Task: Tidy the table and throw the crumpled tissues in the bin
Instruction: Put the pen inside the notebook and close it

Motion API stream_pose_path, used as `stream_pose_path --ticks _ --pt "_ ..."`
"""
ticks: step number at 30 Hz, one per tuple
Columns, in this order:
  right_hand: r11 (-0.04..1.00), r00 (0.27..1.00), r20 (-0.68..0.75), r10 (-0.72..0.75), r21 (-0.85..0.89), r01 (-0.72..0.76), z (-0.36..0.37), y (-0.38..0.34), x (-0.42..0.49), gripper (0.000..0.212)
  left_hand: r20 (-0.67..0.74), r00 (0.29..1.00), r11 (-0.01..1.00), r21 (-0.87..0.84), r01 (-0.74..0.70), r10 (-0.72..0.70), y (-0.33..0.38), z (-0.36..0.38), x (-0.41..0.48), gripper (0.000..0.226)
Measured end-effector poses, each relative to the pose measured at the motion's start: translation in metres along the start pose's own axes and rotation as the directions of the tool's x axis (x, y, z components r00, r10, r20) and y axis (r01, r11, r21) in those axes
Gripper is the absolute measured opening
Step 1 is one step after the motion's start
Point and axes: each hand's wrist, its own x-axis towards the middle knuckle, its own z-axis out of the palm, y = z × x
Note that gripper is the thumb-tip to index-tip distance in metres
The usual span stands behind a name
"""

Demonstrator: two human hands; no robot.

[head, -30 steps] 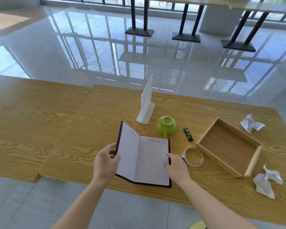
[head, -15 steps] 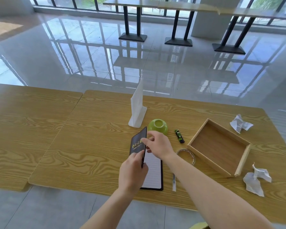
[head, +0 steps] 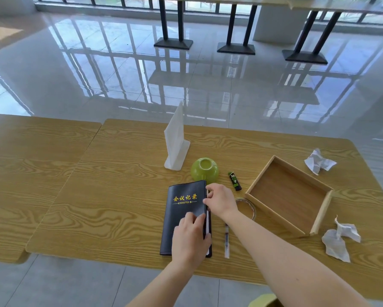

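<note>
Right at the near edge of the surface [head: 119, 196] lies the black notebook [head: 183, 216], cover up, its bottom end just short of the lip. The left hand [head: 191, 237] lies flat on the cover's near right part, fingers reaching the page edge and gripping nothing. The right hand [head: 221, 202] pinches the cover's right edge higher up. A pen [head: 227, 240] lies just beside the notebook, parallel to it, with a slim gap between. The tape roll [head: 249, 209] sits against the near rim of the wooden tray [head: 274, 217]. Off the tray's near right corner lies the near tissue [head: 338, 240], close to the surface's right side. Behind the notebook stands an upturned green bowl [head: 205, 170], with a small green stick [head: 234, 181] between it and the tray. Farther back stand a white stand [head: 177, 140] and, toward the far right corner, the far tissue [head: 319, 161]. Beyond the far edge, glossy floor [head: 97, 74] runs to black table legs [head: 172, 21].
</note>
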Motion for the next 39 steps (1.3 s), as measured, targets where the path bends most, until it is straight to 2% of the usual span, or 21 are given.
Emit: stream_pose_path --ticks 3,6,10,14,16,18,20,24,27,30,33,39 --pt "0.999 0.999 0.02 0.041 -0.005 -0.041 0.005 0.012 0.0 0.034 0.047 0.999 0.997 0.074 -0.027 0.023 -0.003 0.012 -0.002 0.048" --pt "0.998 0.997 0.047 0.061 -0.017 -0.06 0.011 0.023 0.001 0.03 0.086 0.994 0.986 0.144 -0.085 0.073 -0.008 0.02 -0.004 0.043" --pt "0.998 0.996 0.075 0.057 -0.027 -0.055 0.011 0.029 -0.006 0.038 0.135 0.984 0.969 0.202 -0.144 0.118 -0.018 0.024 -0.007 0.038" --pt "0.991 0.991 -0.072 0.117 0.07 -0.112 0.002 0.045 -0.032 0.019 0.064 0.989 0.973 0.178 -0.145 0.135 -0.022 0.02 -0.002 0.036" --pt "0.988 0.983 -0.109 0.15 0.042 -0.146 0.001 0.058 -0.05 0.008 0.018 0.994 0.976 0.189 -0.109 0.107 -0.019 0.017 0.004 0.034" --pt "0.983 0.977 -0.107 0.185 0.0 -0.186 0.003 0.069 -0.065 0.008 -0.009 0.998 0.971 0.233 -0.06 0.063 -0.014 0.016 0.011 0.033" --pt "0.973 0.968 -0.109 0.226 -0.032 -0.23 0.007 0.077 -0.074 0.014 -0.012 1.0 0.959 0.282 -0.007 0.011 -0.008 0.018 0.019 0.043" --pt "0.958 0.959 -0.126 0.254 -0.102 -0.268 0.014 0.086 -0.079 0.021 0.031 0.993 0.94 0.327 0.094 -0.11 0.004 0.034 0.036 0.085" --pt "0.956 0.964 -0.112 0.242 -0.144 -0.256 0.021 0.088 -0.078 0.027 0.063 0.983 0.919 0.369 0.136 -0.171 0.008 0.045 0.043 0.098" --pt "0.956 0.973 -0.089 0.212 -0.19 -0.225 0.029 0.089 -0.077 0.028 0.07 0.98 0.905 0.402 0.143 -0.186 0.007 0.049 0.044 0.094" --pt "0.961 0.977 -0.073 0.199 -0.179 -0.209 0.032 0.089 -0.076 0.017 0.076 0.979 0.903 0.403 0.146 -0.192 0.006 0.048 0.043 0.084" --pt "0.968 0.982 -0.048 0.18 -0.17 -0.186 0.029 0.092 -0.076 0.01 0.153 0.974 0.933 0.343 0.105 -0.166 0.006 0.034 0.041 0.068"
